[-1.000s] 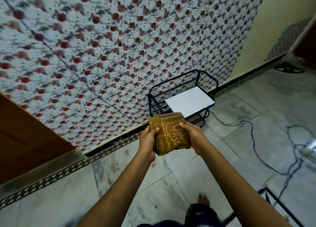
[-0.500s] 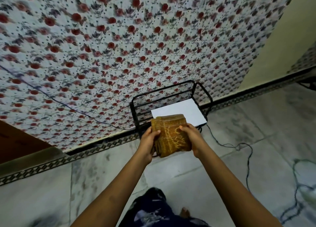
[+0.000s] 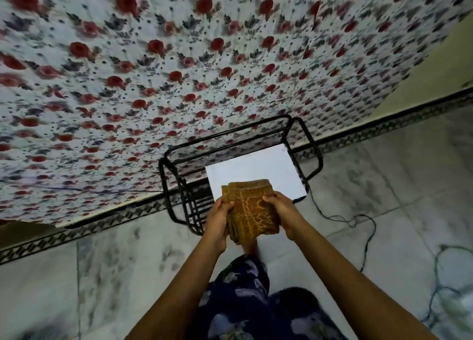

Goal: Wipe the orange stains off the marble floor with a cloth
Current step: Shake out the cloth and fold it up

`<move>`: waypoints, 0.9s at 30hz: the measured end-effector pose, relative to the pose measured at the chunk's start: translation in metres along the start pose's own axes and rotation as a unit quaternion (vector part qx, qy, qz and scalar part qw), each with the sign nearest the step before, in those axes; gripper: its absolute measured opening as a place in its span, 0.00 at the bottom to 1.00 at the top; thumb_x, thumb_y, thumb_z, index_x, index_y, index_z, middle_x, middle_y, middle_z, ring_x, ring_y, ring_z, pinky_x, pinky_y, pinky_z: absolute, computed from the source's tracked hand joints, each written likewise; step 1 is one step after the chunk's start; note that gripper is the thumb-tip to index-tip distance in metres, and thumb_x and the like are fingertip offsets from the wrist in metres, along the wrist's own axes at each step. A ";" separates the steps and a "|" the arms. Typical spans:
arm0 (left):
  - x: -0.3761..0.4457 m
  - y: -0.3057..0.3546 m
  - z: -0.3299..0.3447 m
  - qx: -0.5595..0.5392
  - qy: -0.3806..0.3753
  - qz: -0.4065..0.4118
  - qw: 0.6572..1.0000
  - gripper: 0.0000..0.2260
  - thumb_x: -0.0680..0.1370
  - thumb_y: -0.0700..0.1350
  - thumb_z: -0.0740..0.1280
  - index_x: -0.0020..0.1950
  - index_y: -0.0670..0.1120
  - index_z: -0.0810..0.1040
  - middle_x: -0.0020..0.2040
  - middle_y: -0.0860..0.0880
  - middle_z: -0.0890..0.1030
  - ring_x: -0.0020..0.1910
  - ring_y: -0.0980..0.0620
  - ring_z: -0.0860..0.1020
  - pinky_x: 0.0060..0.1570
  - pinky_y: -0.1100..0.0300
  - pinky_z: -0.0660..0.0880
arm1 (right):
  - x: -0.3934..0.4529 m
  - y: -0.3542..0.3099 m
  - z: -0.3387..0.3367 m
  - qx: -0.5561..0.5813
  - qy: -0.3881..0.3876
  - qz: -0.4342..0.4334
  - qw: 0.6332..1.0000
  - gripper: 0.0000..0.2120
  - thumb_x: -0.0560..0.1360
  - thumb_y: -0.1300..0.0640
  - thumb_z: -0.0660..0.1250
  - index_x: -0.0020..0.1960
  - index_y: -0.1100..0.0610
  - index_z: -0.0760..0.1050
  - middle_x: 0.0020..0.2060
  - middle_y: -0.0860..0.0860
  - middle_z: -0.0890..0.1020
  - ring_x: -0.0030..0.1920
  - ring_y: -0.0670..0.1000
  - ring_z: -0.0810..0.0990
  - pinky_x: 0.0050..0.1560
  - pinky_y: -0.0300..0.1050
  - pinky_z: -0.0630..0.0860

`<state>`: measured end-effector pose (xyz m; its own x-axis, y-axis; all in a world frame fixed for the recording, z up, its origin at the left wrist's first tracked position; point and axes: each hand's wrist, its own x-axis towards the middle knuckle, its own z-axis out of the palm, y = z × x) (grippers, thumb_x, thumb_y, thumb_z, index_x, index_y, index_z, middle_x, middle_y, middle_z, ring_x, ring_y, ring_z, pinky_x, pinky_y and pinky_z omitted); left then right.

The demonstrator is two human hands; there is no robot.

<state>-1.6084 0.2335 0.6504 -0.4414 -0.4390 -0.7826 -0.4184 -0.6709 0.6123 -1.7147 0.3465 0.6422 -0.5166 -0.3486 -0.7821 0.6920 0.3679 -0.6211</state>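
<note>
A folded mustard-yellow cloth (image 3: 252, 210) with a crackled pattern is held in front of me at about waist height. My left hand (image 3: 218, 220) grips its left edge and my right hand (image 3: 282, 210) grips its right edge. The grey-veined marble floor (image 3: 122, 270) lies below. No orange stain shows on the floor in this blurred view.
A black wire rack (image 3: 184, 193) with a white board (image 3: 258, 172) on it stands against the flowered wall covering (image 3: 179, 65). A black cable (image 3: 358, 222) trails over the floor on the right. My legs in dark patterned trousers (image 3: 245, 304) are below the hands.
The view has swung left and tilted down, so the rack now sits right behind the cloth. Both hands keep hold of the cloth. My legs have come into view.
</note>
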 end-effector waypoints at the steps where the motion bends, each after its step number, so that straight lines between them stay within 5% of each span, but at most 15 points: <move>1: 0.015 0.004 0.003 0.000 0.013 -0.008 1.000 0.14 0.80 0.42 0.60 0.65 0.51 0.73 0.59 0.45 0.78 0.56 0.45 0.76 0.52 0.51 0.74 | 0.017 -0.004 0.001 0.001 0.003 0.011 1.000 0.15 0.77 0.58 0.62 0.64 0.58 0.71 0.59 0.58 0.77 0.54 0.57 0.76 0.52 0.50 0.74; 8: 0.163 0.004 0.031 -0.008 0.062 -0.052 0.997 0.09 0.79 0.43 0.61 0.52 0.56 0.76 0.57 0.48 0.77 0.60 0.43 0.73 0.61 0.40 0.70 | 0.169 -0.026 -0.002 -0.036 0.004 0.044 0.998 0.11 0.78 0.58 0.62 0.60 0.57 0.73 0.51 0.54 0.78 0.47 0.52 0.77 0.45 0.43 0.74; 13: 0.259 -0.010 0.042 -0.020 0.073 -0.038 0.996 0.10 0.79 0.38 0.60 0.54 0.51 0.76 0.53 0.48 0.79 0.53 0.47 0.76 0.50 0.51 0.73 | 0.265 -0.002 -0.010 -0.026 -0.011 0.006 1.000 0.10 0.76 0.61 0.65 0.57 0.57 0.75 0.50 0.55 0.80 0.47 0.53 0.80 0.40 0.41 0.78; 19: 0.322 -0.036 0.047 -0.022 0.117 -0.016 0.993 0.12 0.78 0.37 0.59 0.48 0.52 0.78 0.49 0.49 0.80 0.49 0.49 0.77 0.46 0.54 0.75 | 0.343 0.018 -0.016 -0.126 -0.029 -0.031 0.991 0.19 0.73 0.61 0.69 0.63 0.60 0.74 0.56 0.58 0.80 0.56 0.58 0.78 0.58 0.55 0.76; 24: 0.334 -0.055 0.050 0.034 0.161 0.003 0.986 0.11 0.79 0.38 0.59 0.59 0.44 0.75 0.52 0.46 0.78 0.52 0.47 0.76 0.49 0.55 0.75 | 0.358 0.032 -0.012 -0.312 0.009 -0.136 0.940 0.18 0.75 0.55 0.68 0.61 0.61 0.74 0.54 0.57 0.81 0.55 0.55 0.78 0.53 0.36 0.70; 27: 0.327 -0.047 0.055 0.072 0.165 -0.008 0.984 0.14 0.79 0.38 0.59 0.65 0.44 0.71 0.57 0.45 0.76 0.55 0.46 0.75 0.49 0.55 0.74 | 0.350 0.029 -0.006 -0.365 0.035 -0.155 0.917 0.18 0.75 0.52 0.66 0.61 0.62 0.74 0.54 0.58 0.80 0.55 0.56 0.77 0.50 0.38 0.67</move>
<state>-1.7767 0.1543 0.3717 -0.1616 -0.6150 -0.7718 -0.5412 -0.5988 0.5905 -1.8786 0.2400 0.3504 -0.6799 -0.4870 -0.5483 -0.0024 0.7492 -0.6624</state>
